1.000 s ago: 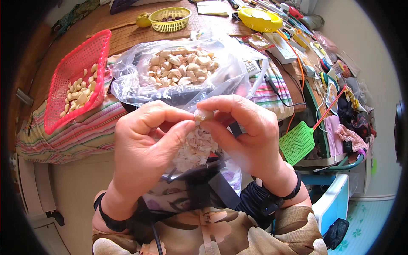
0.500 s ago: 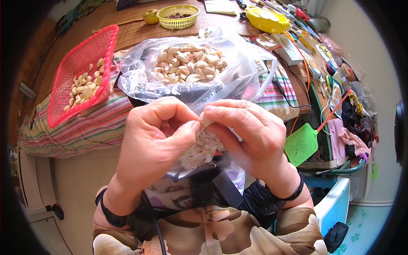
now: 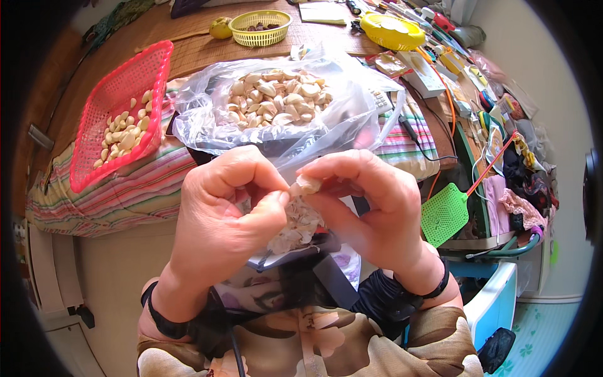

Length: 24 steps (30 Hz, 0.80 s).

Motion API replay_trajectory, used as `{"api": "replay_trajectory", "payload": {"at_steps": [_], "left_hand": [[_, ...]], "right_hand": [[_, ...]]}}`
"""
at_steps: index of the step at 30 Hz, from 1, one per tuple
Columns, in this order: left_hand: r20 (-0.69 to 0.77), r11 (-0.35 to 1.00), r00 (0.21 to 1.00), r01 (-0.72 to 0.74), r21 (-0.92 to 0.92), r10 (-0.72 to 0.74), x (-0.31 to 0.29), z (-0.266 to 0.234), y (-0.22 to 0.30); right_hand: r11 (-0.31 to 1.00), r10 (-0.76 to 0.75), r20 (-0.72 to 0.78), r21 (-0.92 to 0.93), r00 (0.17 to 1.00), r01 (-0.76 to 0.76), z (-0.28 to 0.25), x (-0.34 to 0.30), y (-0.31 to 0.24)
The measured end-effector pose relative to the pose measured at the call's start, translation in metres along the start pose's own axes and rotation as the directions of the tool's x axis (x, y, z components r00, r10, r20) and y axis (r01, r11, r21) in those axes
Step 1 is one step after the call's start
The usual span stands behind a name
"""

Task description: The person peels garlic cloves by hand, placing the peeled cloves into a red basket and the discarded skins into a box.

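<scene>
Both hands, left [image 3: 220,213] and right [image 3: 370,207], pinched one garlic clove [image 3: 308,184] between them, near. The red basket [image 3: 119,113] held few peeled cloves; the far bag [image 3: 276,100] remained full.

Most of the garlic clove [image 3: 308,184] is hidden inside the two grips; only a pale tip shows between the thumbs. The heap of papery skins [image 3: 295,226] runs under the left hand [image 3: 220,220] at nine o'clock. The yellow basket's [image 3: 259,26] dark contents are too small to tell. The desk [image 3: 207,47] is cut off at twelve o'clock.
</scene>
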<state>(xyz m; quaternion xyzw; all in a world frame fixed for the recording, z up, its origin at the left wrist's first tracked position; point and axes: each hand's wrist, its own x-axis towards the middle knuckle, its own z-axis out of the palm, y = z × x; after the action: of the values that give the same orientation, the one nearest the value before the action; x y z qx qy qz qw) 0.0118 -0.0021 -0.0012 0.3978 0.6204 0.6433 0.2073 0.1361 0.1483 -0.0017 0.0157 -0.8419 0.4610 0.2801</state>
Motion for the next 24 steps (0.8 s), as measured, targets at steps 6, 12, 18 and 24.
{"api": "replay_trajectory", "payload": {"at_steps": [6, 12, 18, 24], "left_hand": [[0.057, 0.995, 0.994, 0.094, -0.016, -0.093, -0.002, 0.002, 0.011], [0.023, 0.999, 0.999, -0.031, 0.037, 0.030, -0.001, 0.004, 0.000], [-0.047, 0.997, 0.999, 0.021, -0.070, -0.024, -0.002, 0.006, 0.003], [0.116, 1.000, 0.993, 0.003, 0.026, -0.006, -0.001, 0.002, 0.006]], "right_hand": [[0.813, 0.269, 0.015, 0.533, 0.963, -0.235, -0.004, -0.001, -0.005], [0.636, 0.357, -0.030, 0.740, 0.934, -0.220, -0.001, 0.003, 0.000], [0.631, 0.348, 0.032, 0.731, 0.937, -0.260, -0.015, 0.004, 0.005], [0.578, 0.330, 0.172, 0.741, 0.928, -0.343, -0.020, 0.005, 0.002]]}}
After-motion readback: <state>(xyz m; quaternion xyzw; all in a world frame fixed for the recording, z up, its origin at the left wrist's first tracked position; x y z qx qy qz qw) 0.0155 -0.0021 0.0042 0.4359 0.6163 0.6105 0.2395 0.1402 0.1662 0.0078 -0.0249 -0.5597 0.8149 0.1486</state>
